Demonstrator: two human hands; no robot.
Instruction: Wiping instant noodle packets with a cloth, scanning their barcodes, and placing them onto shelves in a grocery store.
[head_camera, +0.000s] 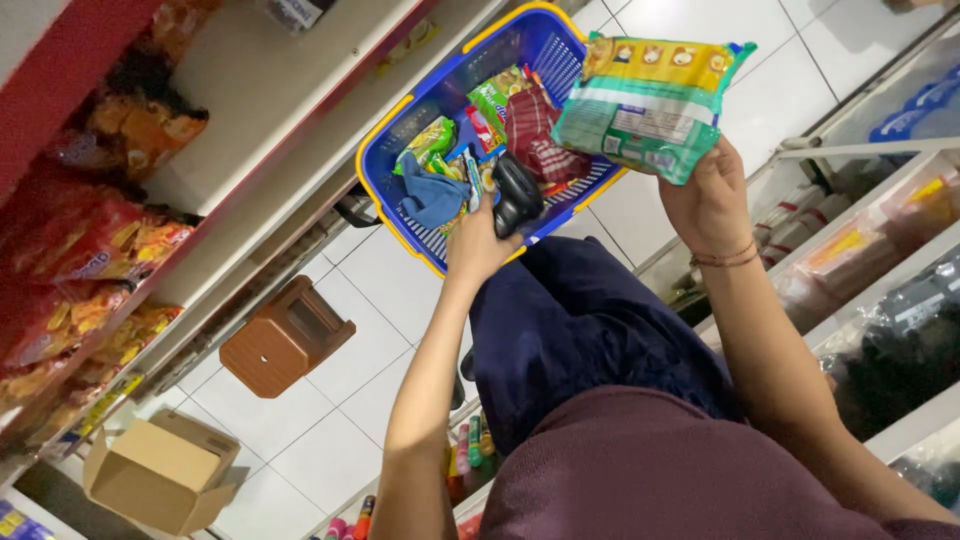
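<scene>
My right hand (708, 200) holds up a green and yellow multipack of noodles (648, 100), gripping its lower edge, above the floor to the right of the basket. In my left hand (478, 242) is a black handheld scanner (516, 192), pointing toward the basket. The blue shopping basket with yellow rim (398, 120) stands on the white tiled floor in front of my knees. Several snack packets, a dark red checked packet (535, 135) and a blue cloth (430, 198) lie inside it.
Shelves with orange and red snack bags (90, 240) run along the left. A brown plastic stool (285, 338) and an open cardboard box (160, 472) sit on the floor at left. Shelving with wrapped goods (880, 250) lines the right.
</scene>
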